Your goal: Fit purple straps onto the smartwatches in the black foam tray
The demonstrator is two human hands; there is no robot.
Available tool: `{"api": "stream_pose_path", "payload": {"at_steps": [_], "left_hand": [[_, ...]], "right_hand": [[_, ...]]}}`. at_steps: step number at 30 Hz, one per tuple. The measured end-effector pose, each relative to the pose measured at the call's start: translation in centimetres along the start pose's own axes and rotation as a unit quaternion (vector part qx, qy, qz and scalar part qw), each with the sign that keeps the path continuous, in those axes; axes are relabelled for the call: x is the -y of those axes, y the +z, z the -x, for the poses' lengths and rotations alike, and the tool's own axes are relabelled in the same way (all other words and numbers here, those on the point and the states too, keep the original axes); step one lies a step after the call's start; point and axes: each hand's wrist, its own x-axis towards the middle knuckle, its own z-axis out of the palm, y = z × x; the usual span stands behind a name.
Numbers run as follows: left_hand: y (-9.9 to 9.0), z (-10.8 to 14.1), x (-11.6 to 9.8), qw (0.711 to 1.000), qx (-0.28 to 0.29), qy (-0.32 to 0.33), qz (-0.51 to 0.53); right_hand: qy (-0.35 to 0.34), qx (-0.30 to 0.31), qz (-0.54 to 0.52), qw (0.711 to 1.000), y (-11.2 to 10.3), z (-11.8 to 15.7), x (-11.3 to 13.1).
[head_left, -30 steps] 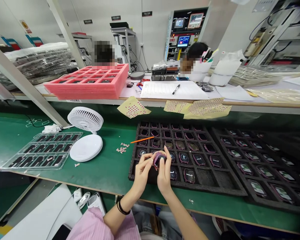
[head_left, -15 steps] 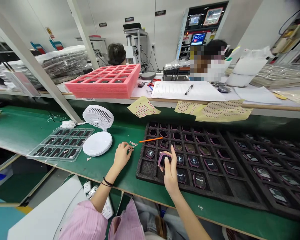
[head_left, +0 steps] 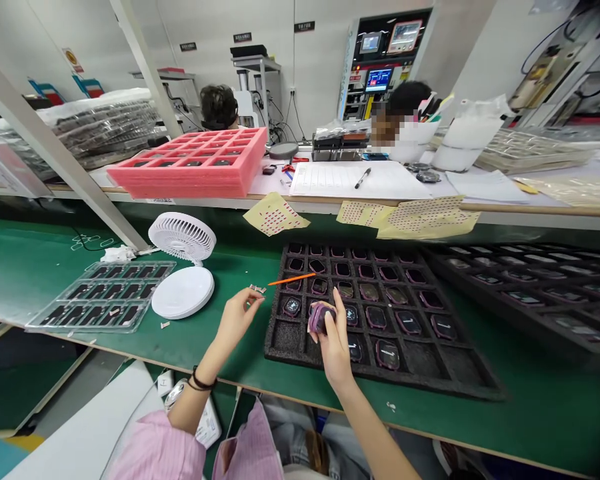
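Note:
My right hand (head_left: 336, 340) grips a purple-framed watch body (head_left: 320, 318) above the front left part of the black foam tray (head_left: 410, 375). Rows of similar dark-faced watches fill many of the tray's compartments. Over the green bench, left of the tray, my left hand (head_left: 237, 317) has its thumb and forefinger pinched near small pale pieces (head_left: 257, 289); what lies between the fingertips is too small to make out. An orange stick (head_left: 291, 279) rests across the tray's left edge, between the two hands.
A white fan (head_left: 183, 293) stands left of my left hand, beside a clear plastic tray (head_left: 100, 293) of dark parts. A second foam tray (head_left: 545, 287) is at the right. Above, the shelf bears a pink foam tray (head_left: 190, 180). Two people sit beyond.
The right-hand foam tray has shifted back and now sits tilted, apart from the nearer tray. The watch in my right hand has turned. The whole view has swung slightly to the right.

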Motion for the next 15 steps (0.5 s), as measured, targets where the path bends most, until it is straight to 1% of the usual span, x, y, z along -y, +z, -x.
{"api": "stream_pose_path", "payload": {"at_steps": [1,3,4,6,8,10,12,15], "left_hand": [[0.2,0.6,-1.5,0.998,-0.005,0.016,0.065],[1.0,1.5,-4.4,0.983,0.017,0.042,0.175],[1.5,1.8,-5.7,0.974,0.030,0.037,0.223],[2.4,2.1,-7.4,0.952,0.043,0.003,0.302],[3.0,2.1,-8.3,0.937,0.040,-0.032,0.345],[3.3,2.0,-8.4,0.935,0.032,-0.038,0.351],[3.4,1.9,-8.4,0.944,0.021,-0.015,0.330],[3.4,2.0,-8.4,0.956,0.002,0.042,0.289]], "right_hand": [[-0.003,-0.002,0.002,1.000,0.0,0.0,-0.1],[-0.007,-0.004,0.014,1.000,0.1,0.0,-0.1],[-0.009,-0.006,0.024,1.000,0.2,0.1,-0.1],[-0.012,-0.007,0.046,0.999,0.3,0.2,0.1],[-0.017,-0.008,0.059,0.998,0.3,0.4,0.2],[-0.022,-0.008,0.063,0.998,0.3,0.5,0.3],[-0.030,-0.007,0.072,0.997,0.2,0.5,0.2],[-0.057,-0.002,0.111,0.992,0.0,0.5,-0.2]]}}
